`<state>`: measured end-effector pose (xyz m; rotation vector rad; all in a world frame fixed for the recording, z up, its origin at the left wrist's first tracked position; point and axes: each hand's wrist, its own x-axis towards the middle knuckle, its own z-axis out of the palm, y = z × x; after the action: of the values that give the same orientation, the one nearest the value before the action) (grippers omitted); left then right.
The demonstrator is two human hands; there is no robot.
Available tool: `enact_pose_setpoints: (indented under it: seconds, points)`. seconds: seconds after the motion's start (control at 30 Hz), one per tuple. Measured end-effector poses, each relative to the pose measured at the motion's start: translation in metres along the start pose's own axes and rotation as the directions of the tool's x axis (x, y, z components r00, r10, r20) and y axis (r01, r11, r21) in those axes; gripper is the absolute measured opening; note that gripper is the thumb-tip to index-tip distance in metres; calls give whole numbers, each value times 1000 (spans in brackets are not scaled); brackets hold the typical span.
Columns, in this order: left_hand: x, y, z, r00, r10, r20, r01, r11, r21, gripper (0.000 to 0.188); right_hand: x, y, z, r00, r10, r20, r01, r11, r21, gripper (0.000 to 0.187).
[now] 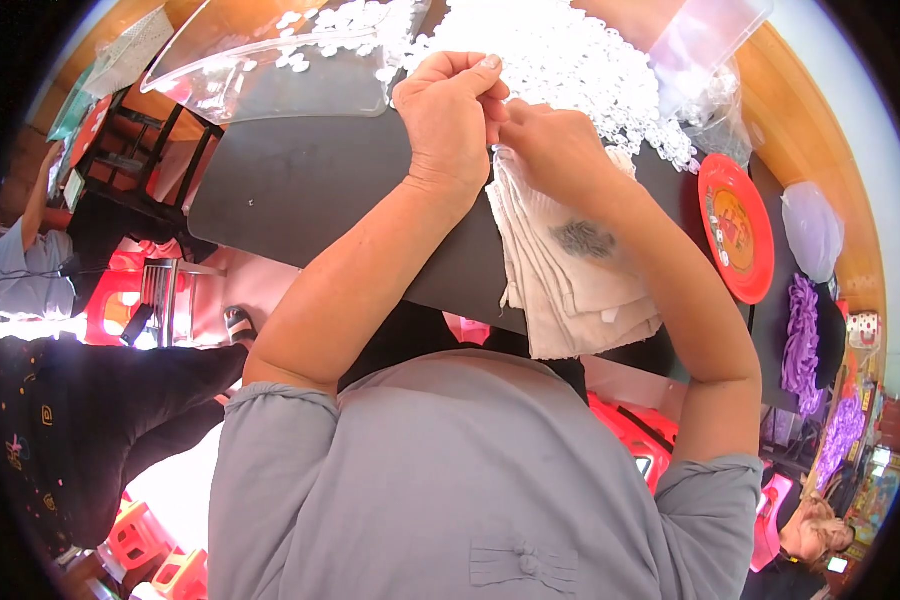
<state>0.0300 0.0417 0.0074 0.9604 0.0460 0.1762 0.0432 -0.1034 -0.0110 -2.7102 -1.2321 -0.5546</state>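
White roundish plasticky bits [570,60] @ 1 o'clock, L hand [446,108], R hand [558,148] pinched @ 12, item unclear; prob. mid-handling, next needs finesse.

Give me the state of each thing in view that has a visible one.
Left hand, curled shut, contents hidden
Right hand, fingers curled in, contents hidden
Beige cloths, layered, dark patch on top
Small white pieces, loose, heaped
Red plate, face up
Pale purple bag, crumpled
Purple strips, bunched
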Motion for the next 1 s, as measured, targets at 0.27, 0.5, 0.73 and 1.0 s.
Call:
enact_pose_setpoints:
  seconds: [0.27,0.5,0.73,1.0]
  points:
    - [-6,-3,3,981,-135,142,119,987,110,10,-79,12,-65,879,458,130,-474,818,325,11]
    - [-20,-14,9,927,-284,243,200,926,319,10,-107,11,-64,789,587,182,-605,687,402,13]
    - [-23,-23,7,921,-291,259,204,927,315,10,-109,11,-64,801,568,188,-589,693,416,13]
    - [-24,-19,10,910,-316,268,214,913,348,10,-106,10,-64,809,553,197,-582,714,389,14]
